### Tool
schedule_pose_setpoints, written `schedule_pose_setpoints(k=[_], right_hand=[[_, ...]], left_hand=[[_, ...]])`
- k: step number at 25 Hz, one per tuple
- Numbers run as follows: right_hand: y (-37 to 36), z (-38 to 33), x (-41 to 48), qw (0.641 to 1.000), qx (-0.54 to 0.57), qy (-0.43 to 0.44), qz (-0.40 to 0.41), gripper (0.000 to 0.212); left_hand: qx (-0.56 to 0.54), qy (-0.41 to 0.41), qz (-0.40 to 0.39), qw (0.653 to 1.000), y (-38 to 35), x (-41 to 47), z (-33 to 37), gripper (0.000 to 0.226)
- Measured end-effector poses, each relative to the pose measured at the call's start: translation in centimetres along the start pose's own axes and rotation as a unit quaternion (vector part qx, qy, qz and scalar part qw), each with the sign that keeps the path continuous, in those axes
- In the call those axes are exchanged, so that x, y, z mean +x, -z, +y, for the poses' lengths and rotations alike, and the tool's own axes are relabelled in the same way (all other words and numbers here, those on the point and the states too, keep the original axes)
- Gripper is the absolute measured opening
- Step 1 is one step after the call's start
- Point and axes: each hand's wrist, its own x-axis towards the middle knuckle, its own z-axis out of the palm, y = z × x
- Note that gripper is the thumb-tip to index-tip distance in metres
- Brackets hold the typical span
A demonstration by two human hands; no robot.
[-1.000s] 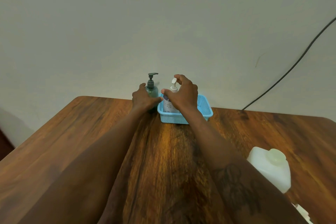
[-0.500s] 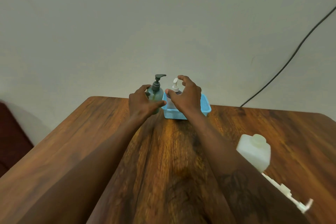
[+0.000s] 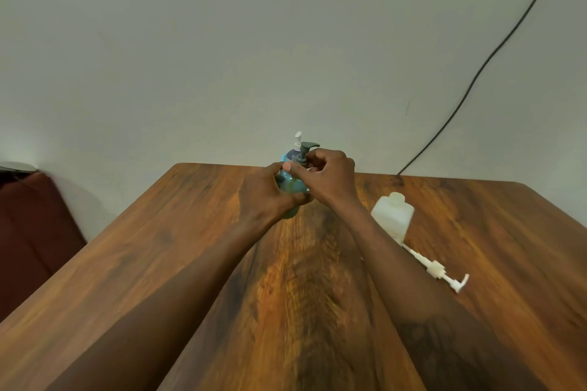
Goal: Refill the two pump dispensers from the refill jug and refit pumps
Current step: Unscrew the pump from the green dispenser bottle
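My left hand (image 3: 265,197) grips the body of the green pump dispenser (image 3: 289,187) near the middle of the wooden table (image 3: 190,263). My right hand (image 3: 328,179) holds the collar below its dark grey pump head (image 3: 307,149). Behind them the white pump (image 3: 298,140) of the second dispenser sticks up; its bottle and the blue basket (image 3: 285,156) are mostly hidden by my hands. The white refill jug (image 3: 394,214) stands to the right, beside my right forearm.
A loose white pump with a long tube (image 3: 435,270) lies on the table in front of the jug. A black cable (image 3: 476,76) runs down the wall to the table's back edge. A dark red seat (image 3: 35,232) stands to the left.
My left hand has pulled the green dispenser away from the basket toward me. My right hand left the white dispenser and took hold of the green one's pump.
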Motion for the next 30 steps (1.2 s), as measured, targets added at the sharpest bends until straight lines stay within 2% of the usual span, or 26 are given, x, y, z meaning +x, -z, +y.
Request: schedule_pose_setpoints(k=[5, 8, 11, 14, 18, 20, 22, 23, 25, 27, 30], right_hand=[[3.3, -1.4, -3.2, 0.999, -0.040, -0.002, -0.001, 0.035], [4.7, -1.4, -4.4, 0.998, -0.050, 0.013, -0.020, 0.032], [6.6, -1.0, -5.2, 0.992, 0.046, -0.013, -0.117, 0.026], [7.7, -0.9, -6.0, 0.973, 0.105, -0.042, -0.202, 0.038], [6.9, -1.6, -7.1, 0.991, 0.000, -0.033, -0.132, 0.057], [6.8, -1.7, -7.4, 0.990, -0.003, -0.032, -0.137, 0.055], [7.2, -1.3, -7.2, 0.978, 0.057, -0.050, -0.194, 0.045], [7.6, -1.1, -7.1, 0.965, 0.104, -0.066, -0.232, 0.049], [8.2, -0.7, -7.0, 0.937, 0.176, -0.086, -0.288, 0.070], [8.3, -0.9, -7.0, 0.947, 0.125, -0.072, -0.286, 0.078], [7.5, -1.1, -7.4, 0.978, -0.060, -0.038, -0.196, 0.076]], left_hand=[[0.008, -0.006, -0.037, 0.999, 1.4, -3.3, 2.8, 0.069], [-0.047, -0.022, -0.103, 0.993, 2.4, -4.4, 3.9, 0.057], [-0.085, -0.003, -0.174, 0.981, 3.7, -5.0, 4.1, 0.056], [-0.092, -0.012, -0.168, 0.981, 4.3, -6.3, 4.2, 0.060], [-0.072, -0.022, -0.134, 0.988, 4.1, -8.4, 4.6, 0.084], [-0.076, -0.018, -0.140, 0.987, 4.0, -8.9, 4.6, 0.087], [-0.077, -0.003, -0.155, 0.985, 4.2, -9.1, 4.3, 0.081], [-0.073, 0.003, -0.167, 0.983, 4.3, -9.0, 4.1, 0.080], [-0.064, 0.010, -0.181, 0.981, 4.2, -9.1, 3.7, 0.084], [-0.059, 0.012, -0.171, 0.983, 4.1, -9.5, 3.6, 0.083], [-0.070, 0.016, -0.158, 0.985, 3.6, -9.9, 3.7, 0.086]])
